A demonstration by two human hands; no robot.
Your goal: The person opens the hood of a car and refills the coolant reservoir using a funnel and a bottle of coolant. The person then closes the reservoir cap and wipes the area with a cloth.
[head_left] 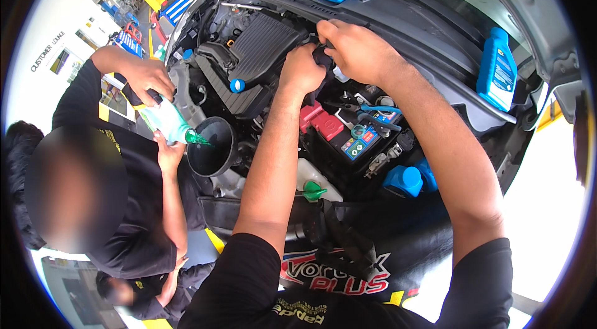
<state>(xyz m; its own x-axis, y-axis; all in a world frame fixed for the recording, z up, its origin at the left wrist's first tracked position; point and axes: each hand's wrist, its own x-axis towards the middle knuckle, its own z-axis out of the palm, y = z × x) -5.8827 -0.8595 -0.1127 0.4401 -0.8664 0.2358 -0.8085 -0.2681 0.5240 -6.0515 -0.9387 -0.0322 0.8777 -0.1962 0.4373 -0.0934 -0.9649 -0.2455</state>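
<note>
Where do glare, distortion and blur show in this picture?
Head view: the background at right glares white; the wall leans near the rim; two co-workers' heads are mostly blurred; the left hand and right hand look fairly sharp.

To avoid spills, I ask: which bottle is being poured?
The pale green bottle, tilted over the black funnel; unlike the blue bottles, it releases green liquid.

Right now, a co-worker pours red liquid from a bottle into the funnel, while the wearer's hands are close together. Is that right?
No: the liquid is green, not red, as the head view shows. The rest stands: the co-worker pours it from a bottle into the funnel, while the wearer's left hand and right hand are close together.
</note>
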